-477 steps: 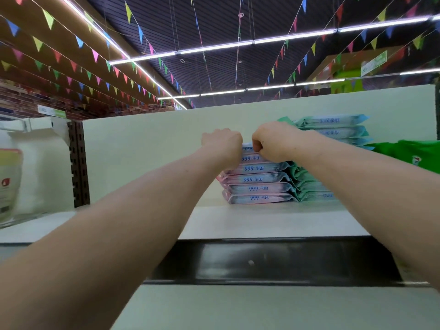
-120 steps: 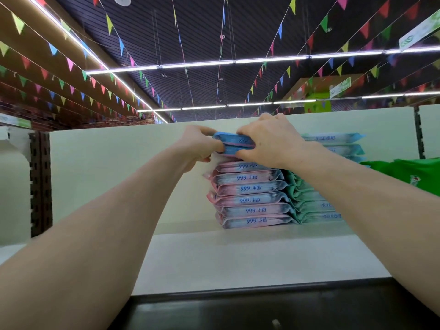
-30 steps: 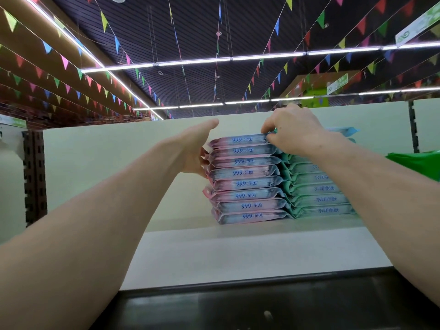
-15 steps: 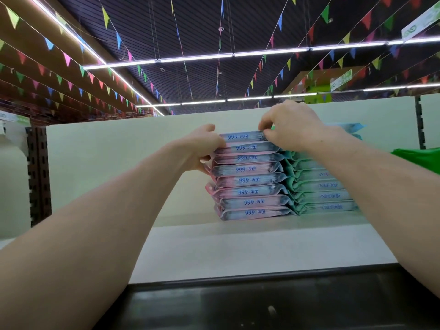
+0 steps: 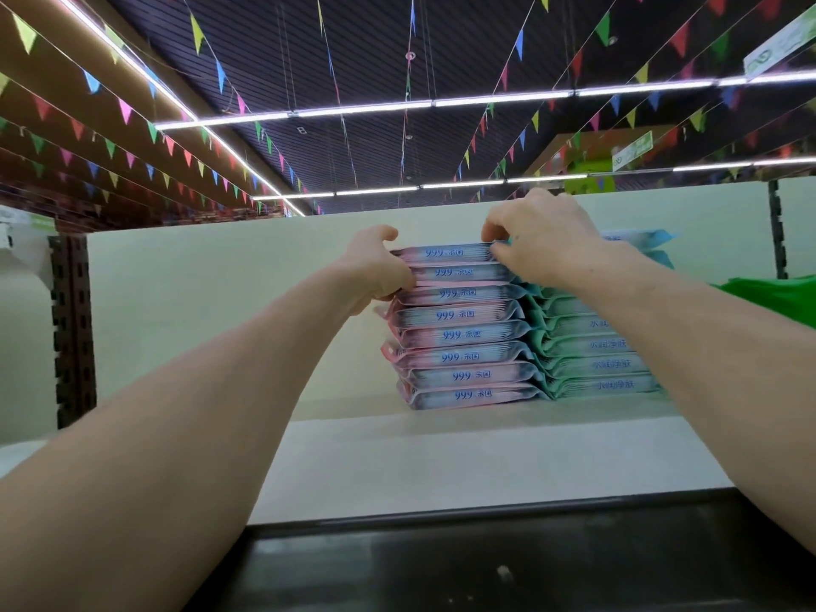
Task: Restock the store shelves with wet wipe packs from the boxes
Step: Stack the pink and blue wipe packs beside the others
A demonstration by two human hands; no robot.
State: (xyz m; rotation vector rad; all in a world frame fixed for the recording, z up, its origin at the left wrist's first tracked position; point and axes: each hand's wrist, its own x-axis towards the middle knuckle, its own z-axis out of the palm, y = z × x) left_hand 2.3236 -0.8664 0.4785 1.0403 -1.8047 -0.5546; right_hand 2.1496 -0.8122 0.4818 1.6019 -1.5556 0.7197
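Wet wipe packs (image 5: 461,335) mid-frame: we are clamping left hand (image 5: 377,269) and right hand (image 5: 545,242) on the topmost, likely squaring them.

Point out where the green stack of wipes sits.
In the head view, the green stack stands on the shelf, right of centre, directly right of the pink stack and touching it.

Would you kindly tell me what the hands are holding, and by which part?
The top wet wipe packs of the pink stack: the left hand grips their left ends, the right hand their right ends.
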